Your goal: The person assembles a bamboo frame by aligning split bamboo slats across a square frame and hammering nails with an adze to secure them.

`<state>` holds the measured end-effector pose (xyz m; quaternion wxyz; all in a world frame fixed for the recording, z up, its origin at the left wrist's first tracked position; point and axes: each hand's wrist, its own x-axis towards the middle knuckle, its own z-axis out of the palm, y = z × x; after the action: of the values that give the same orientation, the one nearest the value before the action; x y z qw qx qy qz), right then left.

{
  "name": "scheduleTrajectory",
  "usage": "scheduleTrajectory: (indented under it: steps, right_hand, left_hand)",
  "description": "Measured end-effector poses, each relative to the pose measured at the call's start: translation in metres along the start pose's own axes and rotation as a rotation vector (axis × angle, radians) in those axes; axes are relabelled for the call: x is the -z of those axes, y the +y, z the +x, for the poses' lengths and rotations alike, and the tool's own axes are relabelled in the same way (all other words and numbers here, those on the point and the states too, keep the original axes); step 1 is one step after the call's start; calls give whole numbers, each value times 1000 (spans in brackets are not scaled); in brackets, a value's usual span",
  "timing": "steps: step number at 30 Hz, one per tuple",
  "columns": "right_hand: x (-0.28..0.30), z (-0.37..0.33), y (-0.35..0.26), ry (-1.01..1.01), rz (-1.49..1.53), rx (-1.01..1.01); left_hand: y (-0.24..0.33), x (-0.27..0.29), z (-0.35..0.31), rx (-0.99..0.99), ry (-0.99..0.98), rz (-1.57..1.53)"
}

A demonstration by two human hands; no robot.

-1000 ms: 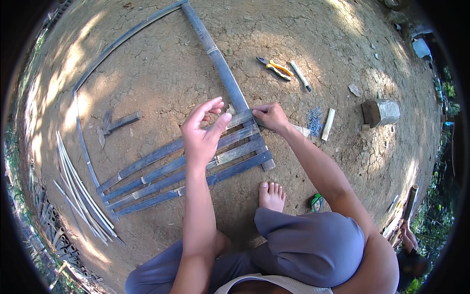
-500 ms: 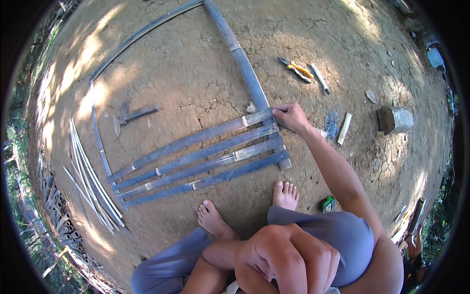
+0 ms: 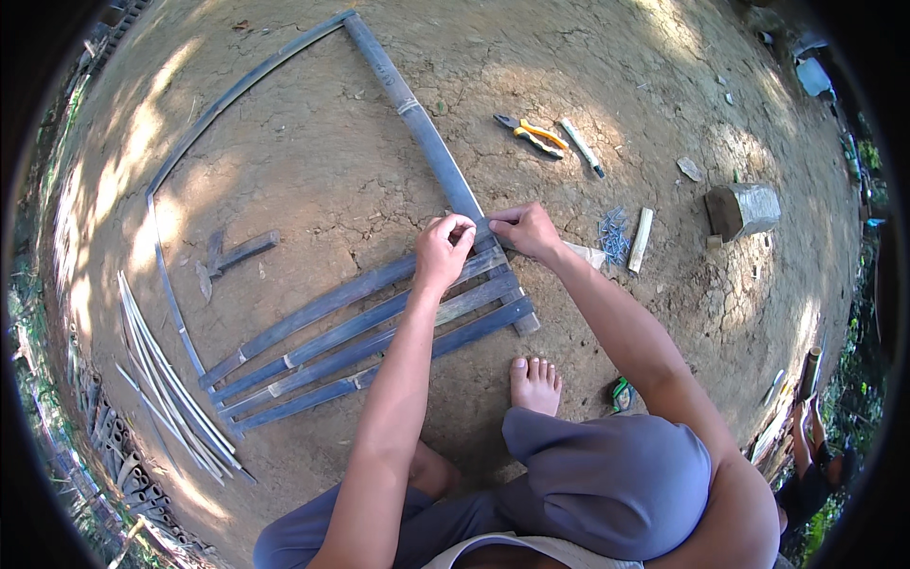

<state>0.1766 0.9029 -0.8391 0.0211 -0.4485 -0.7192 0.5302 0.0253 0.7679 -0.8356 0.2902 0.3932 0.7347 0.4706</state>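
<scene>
On the ground before me lies a frame of split bamboo strips, with a thick upright strip on its right side. Several bamboo slats cross its near end, the top slat being the farthest from me. My right hand grips the right end of that top slat where it overlaps the upright strip. Just left of it, my left hand hovers over the same slat, thumb and fingertips pinched together. Whatever the left fingers hold is too small to make out. Part of the slats is hidden behind my left forearm.
Right of the frame are a pile of nails, a wood stick, yellow-handled pliers, a pale rod with a dark tip and a wooden block. Thin pale strips and a dark T-shaped tool lie left.
My left hand has gone from near my lap out to the joint beside my right hand. The right hand stays at the slat's end. The whole view has shifted slightly.
</scene>
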Motion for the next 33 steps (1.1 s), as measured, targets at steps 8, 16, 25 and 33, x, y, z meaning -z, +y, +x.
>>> scheduleTrajectory:
  steps: [8,16,25,33]
  right_hand:
    - [8,-3,5,-9,24,-13]
    - [0,6,-15,-75,-32,22]
    - [-45,74,-166,-106,-472,645]
    - [-315,118,-253,-449,-890,935]
  left_hand:
    - [-3,-12,0,-160,40,69]
    - [-13,-1,-1,-200,154,117]
    - [-20,8,-11,-189,49,140]
    - [-26,-10,-16,-37,207,-58]
